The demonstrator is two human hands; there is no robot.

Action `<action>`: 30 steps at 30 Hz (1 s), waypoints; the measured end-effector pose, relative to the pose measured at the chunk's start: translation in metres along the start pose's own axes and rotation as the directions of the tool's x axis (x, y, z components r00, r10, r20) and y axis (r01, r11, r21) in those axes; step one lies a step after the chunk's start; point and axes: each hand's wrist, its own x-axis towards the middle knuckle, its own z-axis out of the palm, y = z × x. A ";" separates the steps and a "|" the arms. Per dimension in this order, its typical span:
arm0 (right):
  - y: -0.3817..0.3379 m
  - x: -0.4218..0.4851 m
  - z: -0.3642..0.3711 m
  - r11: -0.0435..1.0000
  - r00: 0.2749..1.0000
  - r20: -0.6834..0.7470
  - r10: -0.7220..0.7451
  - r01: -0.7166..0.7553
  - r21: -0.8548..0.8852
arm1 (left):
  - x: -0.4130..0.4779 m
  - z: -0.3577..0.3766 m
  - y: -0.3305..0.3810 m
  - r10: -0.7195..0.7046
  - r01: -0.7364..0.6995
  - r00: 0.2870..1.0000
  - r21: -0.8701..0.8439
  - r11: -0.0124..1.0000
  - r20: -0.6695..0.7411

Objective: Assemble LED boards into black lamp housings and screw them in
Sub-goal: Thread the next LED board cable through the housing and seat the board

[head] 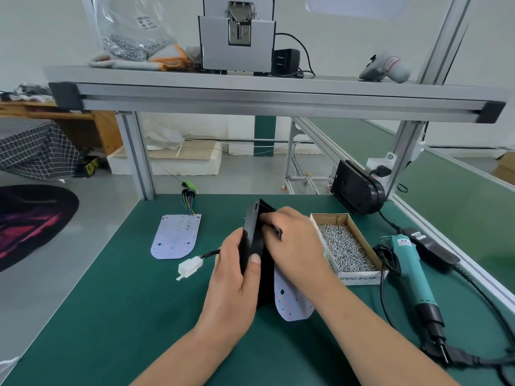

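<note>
Left hand grips the matte-black housing, stood on edge on the green desk; right hand pinches its open side above a flat, round-ended white LED board.

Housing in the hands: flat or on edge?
On edge. The left hand grips the black housing upright, narrow side wall toward the camera; the right hand is at its open side.

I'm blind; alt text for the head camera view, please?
A left hand grips a black lamp housing on edge at a green table while the right hand curls into its open face. One LED board lies beneath the hands, another to the left; a screw box and screwdriver lie right.
</note>
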 end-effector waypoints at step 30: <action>-0.004 -0.010 0.006 0.994 0.999 -0.042 -0.022 0.017 -0.104 | 0.003 0.001 -0.003 0.018 -0.021 0.999 -0.093 0.995 -0.028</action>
